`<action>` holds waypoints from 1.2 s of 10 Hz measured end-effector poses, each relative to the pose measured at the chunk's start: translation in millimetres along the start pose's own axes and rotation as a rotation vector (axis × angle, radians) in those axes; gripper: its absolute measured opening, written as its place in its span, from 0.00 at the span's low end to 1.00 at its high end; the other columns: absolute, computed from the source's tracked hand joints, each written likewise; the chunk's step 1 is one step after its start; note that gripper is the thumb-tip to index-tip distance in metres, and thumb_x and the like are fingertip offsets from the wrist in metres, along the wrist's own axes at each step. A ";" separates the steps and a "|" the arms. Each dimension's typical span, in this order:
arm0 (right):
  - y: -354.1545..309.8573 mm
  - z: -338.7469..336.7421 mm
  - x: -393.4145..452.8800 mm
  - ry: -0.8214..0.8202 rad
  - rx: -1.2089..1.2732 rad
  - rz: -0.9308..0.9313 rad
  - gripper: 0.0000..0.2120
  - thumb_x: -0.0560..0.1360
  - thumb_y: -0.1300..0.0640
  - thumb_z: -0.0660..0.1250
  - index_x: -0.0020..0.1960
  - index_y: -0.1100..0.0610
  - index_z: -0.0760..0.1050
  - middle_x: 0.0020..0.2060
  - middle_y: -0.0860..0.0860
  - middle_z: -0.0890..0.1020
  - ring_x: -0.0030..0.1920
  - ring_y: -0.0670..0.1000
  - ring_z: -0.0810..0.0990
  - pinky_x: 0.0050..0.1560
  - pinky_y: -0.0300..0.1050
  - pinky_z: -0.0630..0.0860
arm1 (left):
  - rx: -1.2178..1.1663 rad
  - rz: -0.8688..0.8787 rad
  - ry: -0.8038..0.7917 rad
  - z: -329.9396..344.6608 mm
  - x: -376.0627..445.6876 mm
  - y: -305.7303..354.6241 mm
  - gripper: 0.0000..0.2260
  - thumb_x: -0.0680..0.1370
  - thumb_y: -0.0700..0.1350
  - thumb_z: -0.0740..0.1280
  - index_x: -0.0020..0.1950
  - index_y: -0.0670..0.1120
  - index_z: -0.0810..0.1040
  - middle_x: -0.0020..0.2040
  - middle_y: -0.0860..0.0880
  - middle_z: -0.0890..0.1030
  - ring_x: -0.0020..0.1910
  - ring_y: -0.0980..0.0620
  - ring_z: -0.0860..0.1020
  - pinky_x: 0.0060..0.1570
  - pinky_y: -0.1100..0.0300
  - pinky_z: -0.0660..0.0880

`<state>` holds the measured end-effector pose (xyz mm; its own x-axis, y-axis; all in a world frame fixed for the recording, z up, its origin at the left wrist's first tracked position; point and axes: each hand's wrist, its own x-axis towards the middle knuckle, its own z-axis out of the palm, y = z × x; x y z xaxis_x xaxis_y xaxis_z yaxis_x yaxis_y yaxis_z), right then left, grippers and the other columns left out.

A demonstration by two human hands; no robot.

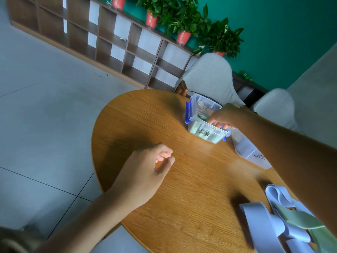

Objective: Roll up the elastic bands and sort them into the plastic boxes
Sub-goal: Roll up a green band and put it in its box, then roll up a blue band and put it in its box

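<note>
Left hand [145,172]: rests near table's left edge, fingers loosely curled, holds nothing.
Table [138,128]: round, wood grain.
Clear box with blue latches [205,123]: far edge of table, lid off; rolled green bands [201,116] already inside.
Box writing: black handwritten marks on near wall and inside far wall, not legible enough to read.
Right hand [221,118]: reaches over near right rim of that box, fingers curled down into it; whether it pinches a roll cannot be told.
Second clear box [249,150]: just right of first, partly under right forearm; handwritten mark, unreadable.
Loose bands [262,221]: lavender and pale green, unrolled, heaped at near right edge, long axes running roughly near-to-far.
Key relation: heap lies right of and nearer than both hands; right arm passes directly above it, so likely closer for next pick.
</note>
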<state>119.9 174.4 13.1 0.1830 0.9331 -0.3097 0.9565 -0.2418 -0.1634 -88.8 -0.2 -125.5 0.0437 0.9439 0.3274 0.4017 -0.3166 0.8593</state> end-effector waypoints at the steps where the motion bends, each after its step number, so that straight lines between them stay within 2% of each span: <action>1: -3.4 -1.6 -7.1 -0.023 -0.029 -0.003 0.17 0.80 0.57 0.69 0.66 0.62 0.75 0.62 0.56 0.82 0.28 0.42 0.76 0.32 0.36 0.66 | 0.014 0.005 -0.001 -0.4 -0.2 0.3 0.14 0.80 0.56 0.64 0.62 0.55 0.80 0.56 0.62 0.82 0.54 0.68 0.78 0.52 0.73 0.75; 2: -4.4 -2.0 -3.8 -0.021 -0.035 0.013 0.19 0.80 0.57 0.69 0.69 0.62 0.73 0.63 0.56 0.82 0.16 0.40 0.68 0.28 0.35 0.64 | 0.016 0.003 -0.002 -0.9 -0.6 0.5 0.14 0.80 0.57 0.64 0.62 0.55 0.80 0.56 0.62 0.82 0.54 0.68 0.78 0.51 0.74 0.75; 3: -3.2 -1.3 0.6 0.007 -0.013 0.045 0.19 0.78 0.56 0.72 0.65 0.62 0.75 0.57 0.55 0.84 0.24 0.44 0.69 0.30 0.37 0.65 | 0.017 0.004 -0.003 -0.7 -0.6 -0.1 0.14 0.80 0.57 0.64 0.62 0.55 0.80 0.56 0.62 0.82 0.54 0.69 0.78 0.52 0.74 0.75; 5: -0.8 -5.0 -4.8 0.124 -0.055 0.059 0.11 0.78 0.57 0.70 0.58 0.62 0.78 0.50 0.53 0.86 0.35 0.47 0.77 0.34 0.39 0.73 | 0.013 0.000 -0.008 -0.7 -1.0 -0.5 0.13 0.80 0.56 0.64 0.62 0.55 0.80 0.56 0.62 0.82 0.54 0.67 0.78 0.53 0.72 0.75; 6: -1.7 -7.9 -7.6 0.228 -0.108 0.056 0.05 0.77 0.60 0.67 0.47 0.63 0.79 0.42 0.52 0.85 0.37 0.51 0.79 0.34 0.40 0.73 | 0.023 0.000 -0.010 -0.5 -1.1 -1.3 0.14 0.80 0.57 0.64 0.62 0.55 0.80 0.56 0.62 0.82 0.55 0.66 0.78 0.52 0.71 0.77; 7: 1.6 -14.6 -7.0 0.471 0.015 0.010 0.06 0.75 0.58 0.63 0.42 0.60 0.72 0.35 0.54 0.78 0.32 0.52 0.75 0.29 0.39 0.69 | 0.026 0.000 -0.013 0.0 -0.7 -1.1 0.14 0.80 0.57 0.64 0.62 0.55 0.80 0.56 0.62 0.82 0.54 0.67 0.78 0.52 0.70 0.77; 8: 5.7 -23.2 -11.6 0.549 0.056 -0.033 0.08 0.73 0.55 0.62 0.44 0.60 0.74 0.34 0.54 0.78 0.29 0.50 0.74 0.23 0.35 0.66 | 0.040 0.009 -0.017 0.7 -0.4 -0.8 0.14 0.80 0.57 0.63 0.62 0.55 0.80 0.56 0.63 0.82 0.55 0.66 0.78 0.53 0.67 0.78; 9: 12.2 -28.2 -22.3 0.555 0.085 -0.054 0.09 0.73 0.54 0.63 0.43 0.60 0.76 0.31 0.52 0.76 0.28 0.49 0.73 0.16 0.29 0.60 | 0.055 0.016 -0.024 1.7 -0.6 0.3 0.14 0.80 0.58 0.63 0.62 0.56 0.80 0.56 0.63 0.82 0.55 0.65 0.78 0.52 0.67 0.78; 10: 19.5 -29.4 -33.7 0.533 0.081 -0.066 0.09 0.75 0.54 0.63 0.43 0.59 0.77 0.30 0.50 0.76 0.27 0.48 0.72 0.17 0.31 0.60 | 0.069 0.027 -0.029 2.9 -0.5 2.6 0.14 0.80 0.58 0.63 0.62 0.56 0.80 0.56 0.63 0.82 0.54 0.65 0.78 0.51 0.68 0.78; 11: 25.9 -31.3 -46.1 0.501 0.105 -0.067 0.10 0.76 0.53 0.63 0.44 0.59 0.79 0.31 0.51 0.79 0.28 0.48 0.73 0.26 0.36 0.66 | 0.067 0.040 -0.032 5.8 -1.4 5.8 0.14 0.80 0.58 0.62 0.61 0.56 0.80 0.56 0.63 0.82 0.55 0.66 0.78 0.52 0.66 0.78; 12: 36.4 -32.1 -59.6 0.465 0.143 -0.043 0.12 0.74 0.55 0.63 0.40 0.59 0.82 0.36 0.55 0.85 0.30 0.50 0.75 0.31 0.38 0.70 | 0.054 0.049 -0.047 9.9 -3.1 7.9 0.14 0.79 0.59 0.62 0.61 0.57 0.80 0.55 0.64 0.81 0.55 0.67 0.78 0.53 0.64 0.78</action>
<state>151.1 118.5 55.6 0.2569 0.9554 0.1460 0.9307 -0.2038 -0.3038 -76.7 -4.8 -123.6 0.1067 0.9313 0.3483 0.4467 -0.3578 0.8200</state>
